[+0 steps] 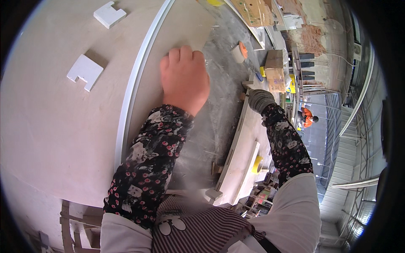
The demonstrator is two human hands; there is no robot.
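Observation:
My bare left hand is curled closed, knuckles up, over the beige strip beside a pale metal-like edging. Whatever its fingers hold is hidden beneath it. My right hand, in a grey glove, is at the upper end of a long white board, close to a small tan block. Its fingertips are too hidden to read. Left of the edging, on a wide beige panel, lie two white notched pieces, a nearer one and a farther one.
A dusty grey surface lies between my arms. On it, farther off, is an orange-and-white tool. Cardboard boxes stand beyond my right hand. A yellow tape roll sits by the boards. A person in orange is far right.

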